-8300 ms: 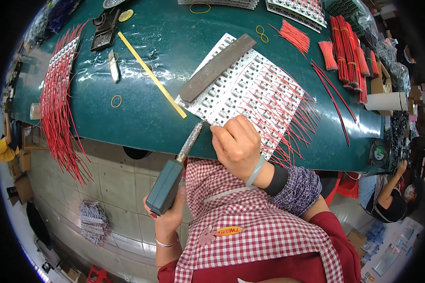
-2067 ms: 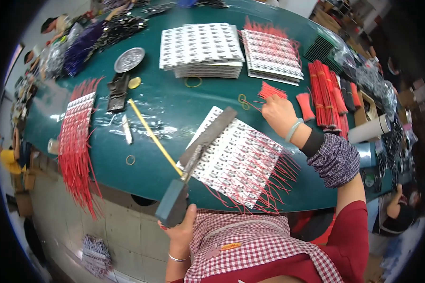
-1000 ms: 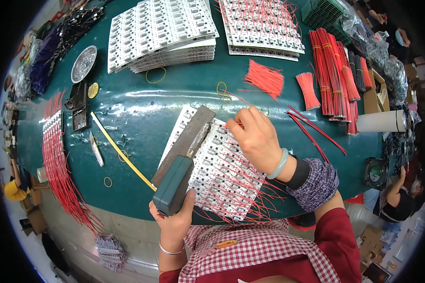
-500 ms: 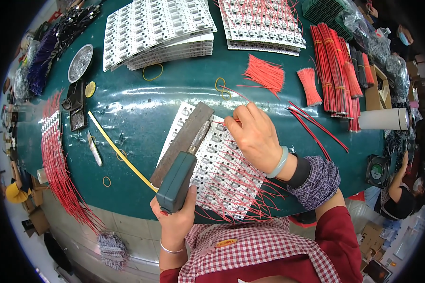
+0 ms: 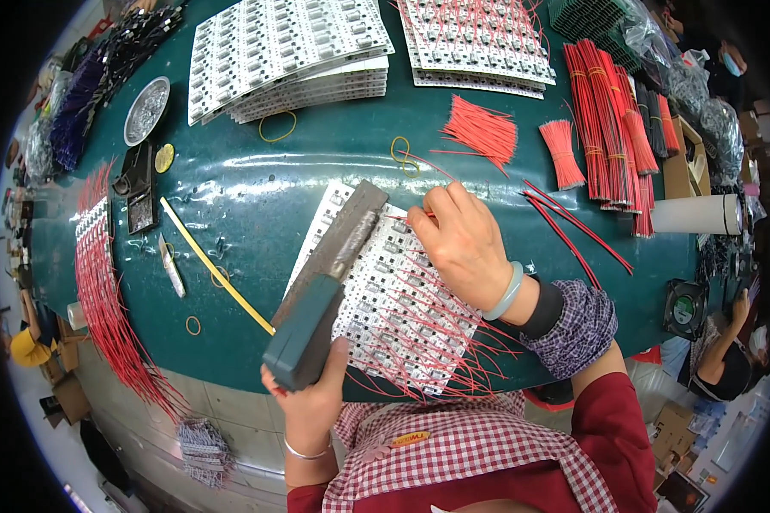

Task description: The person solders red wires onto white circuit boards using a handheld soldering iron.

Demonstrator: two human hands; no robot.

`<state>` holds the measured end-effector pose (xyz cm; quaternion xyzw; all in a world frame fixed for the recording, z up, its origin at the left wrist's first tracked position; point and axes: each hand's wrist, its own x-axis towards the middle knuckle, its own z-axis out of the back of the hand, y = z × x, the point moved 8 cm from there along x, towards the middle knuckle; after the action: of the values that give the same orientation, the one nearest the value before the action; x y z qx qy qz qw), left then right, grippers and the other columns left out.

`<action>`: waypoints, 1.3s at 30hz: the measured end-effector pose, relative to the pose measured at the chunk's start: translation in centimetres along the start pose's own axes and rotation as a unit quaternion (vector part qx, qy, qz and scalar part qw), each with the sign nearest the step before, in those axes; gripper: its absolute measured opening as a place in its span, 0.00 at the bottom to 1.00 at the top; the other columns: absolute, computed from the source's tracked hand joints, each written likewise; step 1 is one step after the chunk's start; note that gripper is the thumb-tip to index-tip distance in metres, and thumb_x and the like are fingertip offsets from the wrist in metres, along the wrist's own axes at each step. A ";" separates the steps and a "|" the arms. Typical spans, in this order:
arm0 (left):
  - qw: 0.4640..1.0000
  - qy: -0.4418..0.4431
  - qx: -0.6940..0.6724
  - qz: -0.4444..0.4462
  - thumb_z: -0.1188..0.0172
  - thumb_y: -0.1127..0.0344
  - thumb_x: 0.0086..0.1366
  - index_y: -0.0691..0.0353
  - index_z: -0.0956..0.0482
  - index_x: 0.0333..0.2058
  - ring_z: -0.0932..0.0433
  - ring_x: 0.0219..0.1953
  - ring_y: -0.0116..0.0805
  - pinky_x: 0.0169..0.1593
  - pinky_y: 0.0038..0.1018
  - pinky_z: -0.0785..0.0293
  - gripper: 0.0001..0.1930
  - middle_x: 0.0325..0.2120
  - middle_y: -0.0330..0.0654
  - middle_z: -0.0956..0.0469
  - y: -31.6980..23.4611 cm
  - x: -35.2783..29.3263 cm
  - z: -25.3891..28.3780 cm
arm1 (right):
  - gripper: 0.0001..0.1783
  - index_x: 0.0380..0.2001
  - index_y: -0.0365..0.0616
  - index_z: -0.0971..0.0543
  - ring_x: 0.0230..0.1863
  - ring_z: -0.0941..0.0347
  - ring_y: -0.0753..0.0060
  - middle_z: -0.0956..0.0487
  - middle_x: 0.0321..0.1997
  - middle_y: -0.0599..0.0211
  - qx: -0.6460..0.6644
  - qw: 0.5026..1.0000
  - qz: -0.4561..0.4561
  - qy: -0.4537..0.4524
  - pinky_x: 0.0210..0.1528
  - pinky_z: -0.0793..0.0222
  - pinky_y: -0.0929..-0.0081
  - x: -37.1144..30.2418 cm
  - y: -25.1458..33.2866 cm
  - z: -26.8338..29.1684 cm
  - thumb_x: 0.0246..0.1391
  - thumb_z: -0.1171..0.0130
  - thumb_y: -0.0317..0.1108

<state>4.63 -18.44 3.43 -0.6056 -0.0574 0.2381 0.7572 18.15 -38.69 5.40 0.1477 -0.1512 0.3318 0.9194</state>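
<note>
My left hand (image 5: 316, 403) is wrapped round a green-bodied soldering iron (image 5: 303, 332), whose metal tip points up and away over a dark flat bar (image 5: 323, 258). The bar lies across a white circuit board (image 5: 370, 301) set at a slant at the table's near edge. Rows of red wires (image 5: 428, 329) stick out from the board's right and near parts. My right hand (image 5: 460, 244) is closed in a pinch at the board's far right edge, on a thin red wire (image 5: 399, 217). The wire's far end is partly hidden by the fingers.
Stacks of white circuit boards (image 5: 291, 47) stand at the back. Red wire bundles (image 5: 603, 128) and a loose red wire pile (image 5: 481, 128) lie right. A wired board (image 5: 98, 256), a utility knife (image 5: 171, 267), a yellow strip (image 5: 216, 265) and a metal bowl (image 5: 146, 113) are left.
The soldering iron in my left hand has moved slightly left and toward me, its tip now lying over the bar. My right hand has stayed almost still at the board's edge.
</note>
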 end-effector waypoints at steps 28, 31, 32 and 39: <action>0.999 -0.001 -0.009 -0.049 0.32 0.81 0.54 0.70 0.21 0.52 0.26 0.22 0.24 0.24 0.18 0.32 0.24 0.39 0.46 0.17 0.2 -0.1 1.9 | 0.19 0.39 0.33 0.19 0.31 0.29 0.63 0.25 0.29 0.63 0.112 0.988 -0.032 -0.103 0.30 0.31 0.69 -1.2 2.3 1.4 0.38 0.36 0.18; 0.999 0.014 -0.025 -0.026 0.30 0.79 0.54 0.70 0.19 0.48 0.24 0.26 0.24 0.29 0.20 0.29 0.21 0.38 0.44 0.16 0.0 0.1 1.0 | 0.18 0.39 0.33 0.19 0.31 0.29 0.63 0.26 0.30 0.62 0.111 0.989 -0.027 -0.099 0.30 0.31 0.69 -1.3 2.2 0.6 0.39 0.36 0.18; 0.999 0.017 -0.040 -0.006 0.28 0.78 0.53 0.69 0.18 0.44 0.22 0.29 0.24 0.34 0.21 0.26 0.18 0.36 0.41 0.16 0.0 0.1 0.7 | 0.18 0.39 0.33 0.19 0.31 0.29 0.63 0.26 0.30 0.62 0.111 0.989 -0.028 -0.098 0.30 0.31 0.69 -1.2 2.2 0.4 0.39 0.36 0.18; 0.996 0.023 -0.015 -0.084 0.26 0.75 0.53 0.69 0.17 0.35 0.21 0.29 0.26 0.34 0.24 0.26 0.11 0.29 0.40 0.17 -0.6 1.0 -0.4 | 0.16 0.41 0.33 0.20 0.38 0.29 0.61 0.27 0.34 0.61 0.099 0.993 -0.032 -0.053 0.37 0.27 0.69 -1.3 2.4 -0.7 0.45 0.39 0.24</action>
<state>5.84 -18.42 3.69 -0.6155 -0.0939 0.1588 0.7662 15.73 -37.36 4.66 0.2601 -0.1609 0.3075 0.9011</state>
